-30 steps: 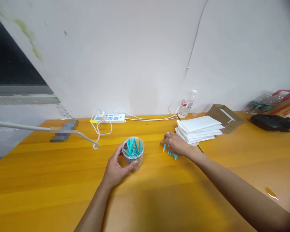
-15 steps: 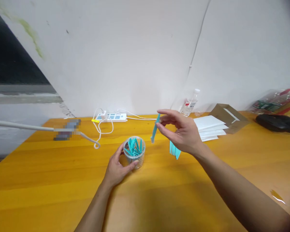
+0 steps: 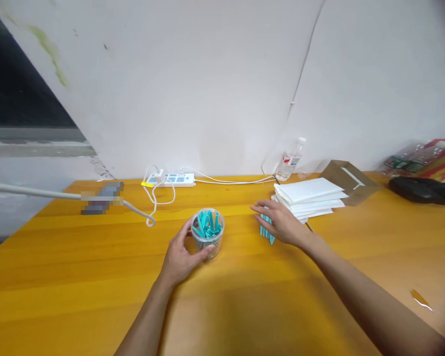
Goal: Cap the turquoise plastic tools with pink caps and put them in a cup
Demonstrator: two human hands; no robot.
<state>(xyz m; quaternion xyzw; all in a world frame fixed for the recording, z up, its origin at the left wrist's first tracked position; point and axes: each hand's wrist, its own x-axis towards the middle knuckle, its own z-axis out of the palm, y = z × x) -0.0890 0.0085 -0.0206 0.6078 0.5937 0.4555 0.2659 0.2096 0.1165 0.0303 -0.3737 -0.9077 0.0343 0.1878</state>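
Note:
A clear round jar (image 3: 214, 243) holding several teal plastic pieces (image 3: 206, 225) stands upright on the wooden table. My left hand (image 3: 183, 254) is wrapped round its left and near side. To the right, more teal pieces (image 3: 267, 234) lie side by side on the table. Over them is my right hand (image 3: 276, 221), fingers extended and apart, covering part of the row. Nothing shows between its fingers; whether it touches the pieces I cannot tell.
White packets (image 3: 309, 193) are stacked beyond my right hand, beside a brown box (image 3: 346, 180) and a water bottle (image 3: 291, 159). A power strip (image 3: 181, 180) with white cables lies by the wall. A black object (image 3: 424, 190) is far right, a blurred-out device (image 3: 102, 199) left.
My right hand has moved down and slightly right to the row of teal pieces. The single teal piece it held is no longer in it. My left hand stays on the jar.

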